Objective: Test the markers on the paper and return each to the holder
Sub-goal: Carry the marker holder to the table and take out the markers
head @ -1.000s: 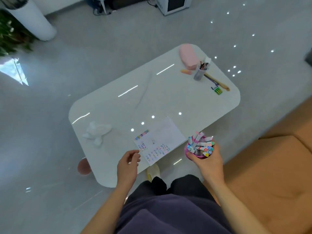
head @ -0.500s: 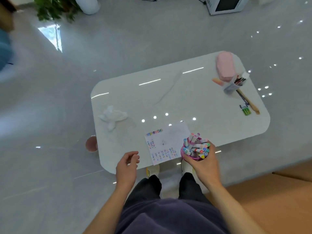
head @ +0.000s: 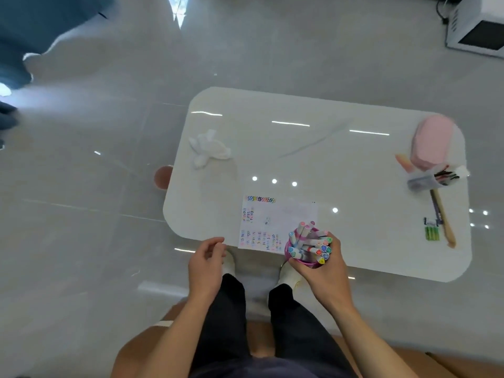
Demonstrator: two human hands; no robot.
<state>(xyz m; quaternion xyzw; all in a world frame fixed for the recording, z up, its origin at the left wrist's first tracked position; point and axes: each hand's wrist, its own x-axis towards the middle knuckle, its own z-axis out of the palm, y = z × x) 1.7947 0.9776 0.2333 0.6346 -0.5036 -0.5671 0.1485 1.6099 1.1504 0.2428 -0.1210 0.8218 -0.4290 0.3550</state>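
The surface (head: 300, 159) is a glossy white slab with rounded corners, and ceiling lights show on it as bright dots and streaks. The right grip (head: 328, 272) is curled round a small round pink holder (head: 309, 264), with the fingers wrapped on its far and right sides and the thumb on the near left side. The holder is packed with markers (head: 311, 242), which have pale barrels and caps in blue, green, pink, yellow and red. Most lean out with their cap ends towards the camera, and a few pink-tipped ones point away from the grip. The holder sits over the near edge of the surface; whether it rests there or is lifted cannot be told.

Just left of the right grip and beyond it lies a flat sheet of white paper (head: 272, 222). It has rows of small coloured squiggles along its far edge and near side, and the holder overlaps its near right corner.

The left grip (head: 206, 266) is left of the paper at the near edge of the surface. Its fingers are loosely curled with the thumb close to them, and it holds nothing.

Far beyond the left grip lies a crumpled white tissue (head: 208, 150). Well right of the right grip and beyond it are a soft pink pencil case (head: 433, 144), a clear plastic cup of pens (head: 425, 182) and a wooden-handled tool (head: 444, 222). A white appliance (head: 480, 31) stands on the shiny grey floor (head: 109, 186).
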